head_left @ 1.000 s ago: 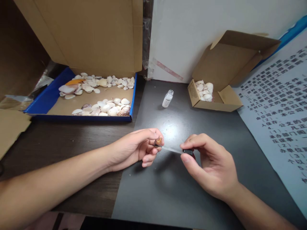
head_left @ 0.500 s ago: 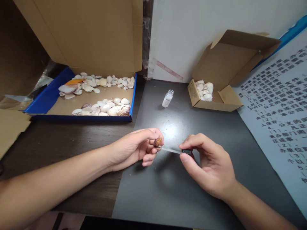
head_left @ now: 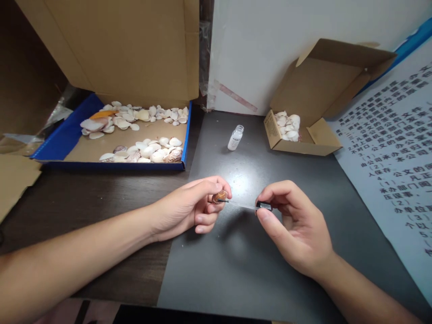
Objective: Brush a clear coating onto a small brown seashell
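My left hand pinches a small brown patterned seashell between thumb and fingers. Between the thumb and fingers of my right hand is the black cap of a brush applicator. Its thin clear stem points left, and the dark tip lies against the shell's surface. Beyond both hands, a small clear glass bottle with a printed label stands upright and uncapped on the dark grey mat.
At the left, an open blue-edged cardboard box holds several loose white and patterned shells. A smaller open cardboard box with white shells stands back right. A sheet with printed characters slopes along the right side.
The shell has turned in my left hand, showing more of its patterned face. My right hand has shifted slightly, and the applicator's tip now lies across the shell rather than at its lower edge.
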`<move>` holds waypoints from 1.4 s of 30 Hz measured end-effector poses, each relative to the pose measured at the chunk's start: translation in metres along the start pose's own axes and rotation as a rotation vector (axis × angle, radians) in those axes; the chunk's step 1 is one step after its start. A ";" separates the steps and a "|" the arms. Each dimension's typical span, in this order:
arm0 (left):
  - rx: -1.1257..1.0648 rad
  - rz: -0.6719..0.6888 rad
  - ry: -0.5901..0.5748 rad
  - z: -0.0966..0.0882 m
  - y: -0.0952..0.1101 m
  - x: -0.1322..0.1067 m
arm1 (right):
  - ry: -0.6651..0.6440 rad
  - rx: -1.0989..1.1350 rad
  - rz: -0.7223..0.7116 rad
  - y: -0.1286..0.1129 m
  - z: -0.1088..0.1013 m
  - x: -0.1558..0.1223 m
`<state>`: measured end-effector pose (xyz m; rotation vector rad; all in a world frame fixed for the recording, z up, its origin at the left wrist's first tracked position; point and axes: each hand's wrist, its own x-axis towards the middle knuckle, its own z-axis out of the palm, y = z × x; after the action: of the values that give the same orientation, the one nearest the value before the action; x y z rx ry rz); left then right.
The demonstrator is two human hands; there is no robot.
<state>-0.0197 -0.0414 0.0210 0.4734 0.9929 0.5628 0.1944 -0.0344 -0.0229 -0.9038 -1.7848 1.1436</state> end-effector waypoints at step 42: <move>-0.022 -0.018 -0.001 -0.002 0.001 -0.001 | 0.042 -0.004 0.005 -0.001 0.001 0.002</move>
<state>-0.0217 -0.0408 0.0215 0.4452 0.9879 0.5568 0.1926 -0.0329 -0.0217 -0.9288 -1.7530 1.1168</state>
